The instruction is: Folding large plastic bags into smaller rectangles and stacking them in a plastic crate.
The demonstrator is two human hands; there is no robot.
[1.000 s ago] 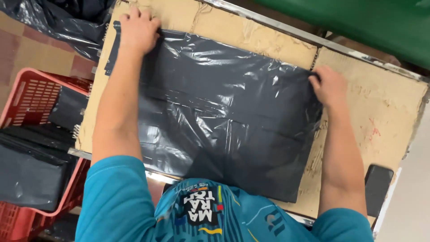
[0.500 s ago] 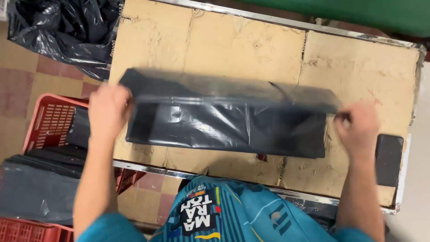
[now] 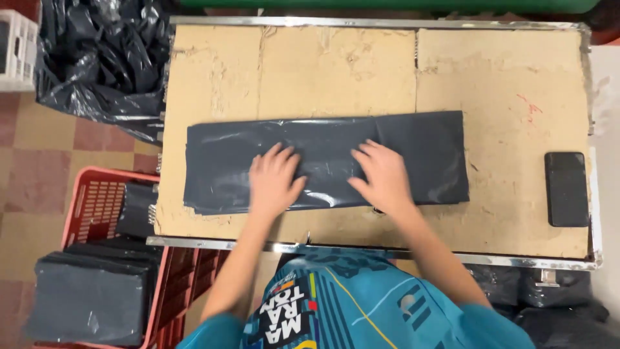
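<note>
The left hand (image 3: 274, 179) lies flat with its fingers spread, palm down on a dark grey plastic bag folded into a long strip (image 3: 326, 161). The right hand (image 3: 383, 176) rests just beside it, likewise open and fingers fanned, pressing on the same strip; neither hand pinches or grips anything. The strip lies lengthwise across the middle of a worn cardboard-topped table with a metal rim (image 3: 387, 71), nearer the front edge than the back. A flat black rectangular phone (image 3: 566, 189) lies by the table's right edge, well apart from the strip. Beyond the left edge, a red plastic mesh crate (image 3: 97, 200) on the floor holds stacks of folded dark grey bags (image 3: 87, 297). Past the back left corner, a large black plastic sack (image 3: 103, 61) sits open with crumpled black plastic inside.
</note>
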